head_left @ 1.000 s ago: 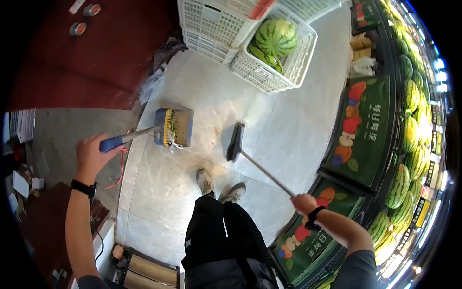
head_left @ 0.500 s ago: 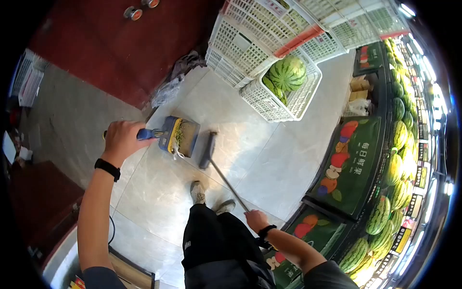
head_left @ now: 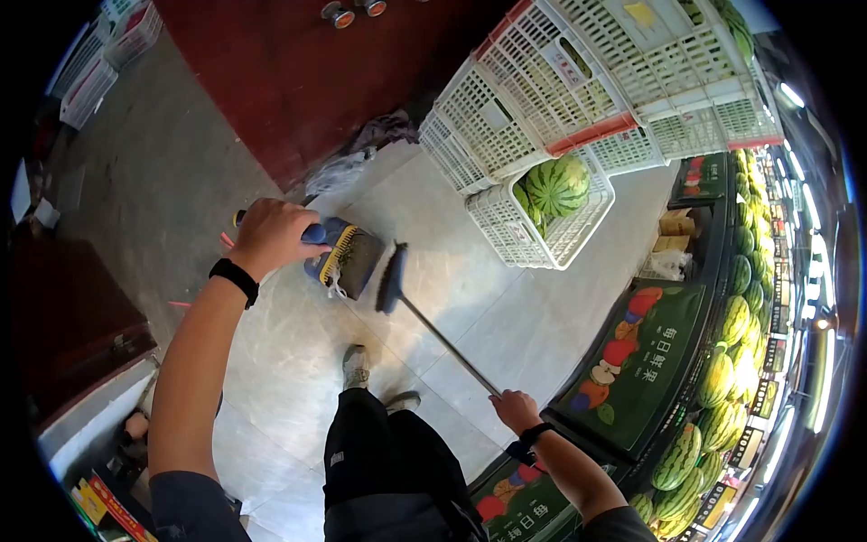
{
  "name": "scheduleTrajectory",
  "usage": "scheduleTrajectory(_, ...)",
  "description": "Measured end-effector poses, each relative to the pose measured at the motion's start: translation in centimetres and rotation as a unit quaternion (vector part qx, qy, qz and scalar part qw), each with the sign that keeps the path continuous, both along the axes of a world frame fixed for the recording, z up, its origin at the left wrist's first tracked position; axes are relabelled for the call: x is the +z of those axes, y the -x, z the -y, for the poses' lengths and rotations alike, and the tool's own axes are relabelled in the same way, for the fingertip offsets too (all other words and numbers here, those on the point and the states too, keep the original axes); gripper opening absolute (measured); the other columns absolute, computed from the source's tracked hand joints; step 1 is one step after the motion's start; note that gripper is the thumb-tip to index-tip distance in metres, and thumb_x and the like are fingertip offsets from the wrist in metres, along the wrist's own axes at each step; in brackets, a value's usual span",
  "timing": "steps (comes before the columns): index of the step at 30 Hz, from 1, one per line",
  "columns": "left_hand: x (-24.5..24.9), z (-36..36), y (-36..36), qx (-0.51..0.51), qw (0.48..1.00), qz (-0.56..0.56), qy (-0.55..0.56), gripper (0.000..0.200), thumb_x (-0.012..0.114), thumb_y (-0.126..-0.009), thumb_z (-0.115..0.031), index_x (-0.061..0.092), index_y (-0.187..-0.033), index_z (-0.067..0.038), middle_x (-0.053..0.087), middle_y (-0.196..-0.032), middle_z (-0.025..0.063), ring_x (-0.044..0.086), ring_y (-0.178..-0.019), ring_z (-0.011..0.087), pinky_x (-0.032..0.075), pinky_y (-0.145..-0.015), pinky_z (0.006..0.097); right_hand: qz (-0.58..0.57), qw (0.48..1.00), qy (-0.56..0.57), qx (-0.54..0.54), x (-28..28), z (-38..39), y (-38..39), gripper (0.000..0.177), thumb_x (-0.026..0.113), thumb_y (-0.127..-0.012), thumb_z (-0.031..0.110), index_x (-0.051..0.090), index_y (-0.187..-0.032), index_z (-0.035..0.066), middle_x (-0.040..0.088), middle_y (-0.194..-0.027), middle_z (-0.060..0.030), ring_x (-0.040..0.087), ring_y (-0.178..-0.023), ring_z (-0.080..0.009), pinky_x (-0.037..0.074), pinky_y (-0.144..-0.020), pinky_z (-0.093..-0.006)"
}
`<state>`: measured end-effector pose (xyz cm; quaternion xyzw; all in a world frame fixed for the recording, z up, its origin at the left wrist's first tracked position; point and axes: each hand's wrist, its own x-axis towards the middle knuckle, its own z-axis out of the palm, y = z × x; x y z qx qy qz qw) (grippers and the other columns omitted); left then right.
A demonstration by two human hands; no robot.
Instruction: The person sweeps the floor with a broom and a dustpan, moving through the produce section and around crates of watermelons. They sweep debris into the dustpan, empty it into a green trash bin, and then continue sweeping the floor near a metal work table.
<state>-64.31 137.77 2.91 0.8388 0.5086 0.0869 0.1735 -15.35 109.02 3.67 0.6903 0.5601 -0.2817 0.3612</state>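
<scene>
My left hand is closed around the blue-ended handle of a long-handled dustpan. Green scraps and a strip of white plastic lie in the pan by its yellow comb teeth. My right hand grips the thin metal handle of a broom. Its dark, narrow head stands on the floor just right of the pan's open side, with a small gap between them. Both tools are in front of my shoes.
Stacked white plastic crates stand ahead; a lower one holds watermelons. A display shelf with green printed panels and watermelons runs along the right. Crumpled plastic lies beside the dark red cabinet.
The view has shifted, so crates and cabinet appear farther right and lower. My right hand appears farther right with the broom handle; the dustpan and broom head stay side by side.
</scene>
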Motion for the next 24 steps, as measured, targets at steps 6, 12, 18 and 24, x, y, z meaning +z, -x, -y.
scheduleTrajectory(6,0.1,0.2,0.1,-0.004,1.000,-0.001,0.005,0.036,0.078,-0.068,-0.044,0.068,-0.077,-0.011,0.066,-0.068,0.0090,0.065,-0.068,0.0285,0.050,-0.064,0.0406,-0.022,0.999,-0.045,0.018,-4.3,1.5,0.0,0.045,0.049,-0.095,0.043,0.068,-0.085,0.003,0.069,-0.088,-0.0188,0.067,-0.084,-0.0372,0.053,-0.075,-0.0473)
scheduleTrajectory(12,0.4,0.4,-0.1,0.001,1.000,-0.009,0.001,0.035,0.078,-0.068,-0.044,0.067,-0.075,-0.012,0.067,-0.070,0.0082,0.065,-0.068,0.0279,0.049,-0.064,0.0401,-0.058,0.991,-0.055,0.110,-6.9,-0.3,5.8,0.039,0.054,-0.093,0.041,0.068,-0.086,0.005,0.070,-0.084,-0.0144,0.068,-0.081,-0.0329,0.055,-0.067,-0.0435)
scheduleTrajectory(18,0.9,2.1,0.2,0.007,1.000,-0.002,0.018,0.035,0.078,-0.067,-0.044,0.065,-0.071,-0.011,0.066,-0.069,0.0093,0.065,-0.067,0.0292,0.050,-0.062,0.0408,-0.030,0.995,-0.038,0.084,-3.1,-1.6,3.7,0.038,0.058,-0.090,0.043,0.068,-0.084,0.006,0.070,-0.084,-0.0141,0.068,-0.083,-0.0327,0.055,-0.069,-0.0431)
scheduleTrajectory(24,3.5,11.0,0.5,0.089,0.994,-0.024,0.062,0.035,0.079,-0.067,-0.041,0.061,-0.065,-0.011,0.061,-0.063,0.0095,0.062,-0.063,0.0314,0.047,-0.058,0.0422,-0.018,0.999,-0.012,0.034,-0.2,-1.9,-5.8,0.049,0.052,-0.092,0.049,0.068,-0.090,0.002,0.069,-0.088,-0.0199,0.067,-0.088,-0.0384,0.053,-0.076,-0.0482)
